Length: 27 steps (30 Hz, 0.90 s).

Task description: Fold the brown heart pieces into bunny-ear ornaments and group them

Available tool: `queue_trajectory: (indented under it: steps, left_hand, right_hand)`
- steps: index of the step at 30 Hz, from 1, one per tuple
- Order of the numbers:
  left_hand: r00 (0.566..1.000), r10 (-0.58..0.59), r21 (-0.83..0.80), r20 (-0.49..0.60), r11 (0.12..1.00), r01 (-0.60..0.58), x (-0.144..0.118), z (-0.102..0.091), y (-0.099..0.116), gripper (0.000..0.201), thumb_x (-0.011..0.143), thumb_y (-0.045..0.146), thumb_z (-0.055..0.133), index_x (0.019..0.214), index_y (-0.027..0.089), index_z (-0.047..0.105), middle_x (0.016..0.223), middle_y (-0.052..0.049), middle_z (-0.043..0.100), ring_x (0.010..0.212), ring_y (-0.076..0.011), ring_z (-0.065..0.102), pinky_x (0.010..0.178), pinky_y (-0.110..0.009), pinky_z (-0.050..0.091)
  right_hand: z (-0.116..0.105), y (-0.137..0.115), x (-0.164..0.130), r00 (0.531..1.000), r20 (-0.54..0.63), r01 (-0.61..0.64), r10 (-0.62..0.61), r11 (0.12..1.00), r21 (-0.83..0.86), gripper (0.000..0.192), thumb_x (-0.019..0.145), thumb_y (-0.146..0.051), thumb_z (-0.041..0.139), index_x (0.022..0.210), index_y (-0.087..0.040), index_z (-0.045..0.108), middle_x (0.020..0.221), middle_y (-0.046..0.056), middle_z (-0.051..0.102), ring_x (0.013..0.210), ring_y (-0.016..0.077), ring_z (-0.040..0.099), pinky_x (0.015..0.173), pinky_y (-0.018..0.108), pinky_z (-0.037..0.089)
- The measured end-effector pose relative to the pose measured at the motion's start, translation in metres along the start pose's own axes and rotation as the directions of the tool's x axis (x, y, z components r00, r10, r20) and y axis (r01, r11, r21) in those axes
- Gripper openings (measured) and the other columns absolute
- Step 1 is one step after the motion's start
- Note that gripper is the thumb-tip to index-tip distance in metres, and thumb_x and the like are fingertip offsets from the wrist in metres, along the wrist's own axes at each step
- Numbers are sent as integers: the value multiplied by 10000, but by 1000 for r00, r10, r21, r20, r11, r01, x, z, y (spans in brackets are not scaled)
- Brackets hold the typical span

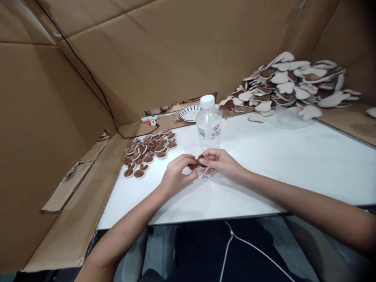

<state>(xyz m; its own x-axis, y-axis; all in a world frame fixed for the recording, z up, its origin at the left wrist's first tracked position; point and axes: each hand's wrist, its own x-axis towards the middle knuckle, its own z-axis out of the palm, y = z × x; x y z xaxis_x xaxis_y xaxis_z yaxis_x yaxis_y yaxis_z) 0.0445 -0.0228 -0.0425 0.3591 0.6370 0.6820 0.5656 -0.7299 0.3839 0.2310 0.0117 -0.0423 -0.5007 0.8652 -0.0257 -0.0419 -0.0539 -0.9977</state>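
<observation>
Left hand (176, 176) and right hand (220, 162) pinching small brown felt piece (199, 161), soft, lobed; smooth white table (264, 164); clear plastic bottle (209, 123) behind.

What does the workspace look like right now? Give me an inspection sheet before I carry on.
Surface: white tabletop, bare in the middle, walled in by cardboard panels.
Job's things: small brown piece pinched between both hands; a spread of small brown-and-cream pieces at the left; a heap of larger brown-and-cream pieces at the far right.
Clutter: capped clear plastic water bottle standing just behind the hands; white patterned dish; hot glue gun at the back.
Grippers: left hand and right hand, both closed on the small brown piece.
Cables: black cable running down the cardboard; white cord below the table edge.
Surroundings: cardboard panels on all sides.
</observation>
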Motion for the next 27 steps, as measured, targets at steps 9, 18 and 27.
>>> queue_trajectory:
  steps: [9,18,27]
  left_hand:
    - [949,-293,-265,113,912,313,4,-7,2,337,684,181,676,1009,181,587,1146,-98,593,904,-175,608,713,-271,540]
    - [734,-565,-630,377,424,650,8,-7,-18,342,683,216,735,981,123,596,790,-33,656,686,-120,625,664,-244,511]
    - [682,-617,-685,393,300,664,10,-9,-21,391,578,158,794,933,133,632,815,-5,652,692,-106,633,682,-231,508]
  right_hand:
    - [-6,0,1,999,5,35,-35,998,-49,258,779,-404,681,881,-172,634,787,40,688,661,139,654,577,236,524]
    - [-7,-2,3,999,27,35,-31,989,-142,310,796,-383,654,993,-144,655,816,55,669,662,113,606,565,212,521]
    - [-5,3,6,992,125,37,-19,988,-147,271,776,-347,670,951,-141,666,805,41,632,702,121,600,608,235,535]
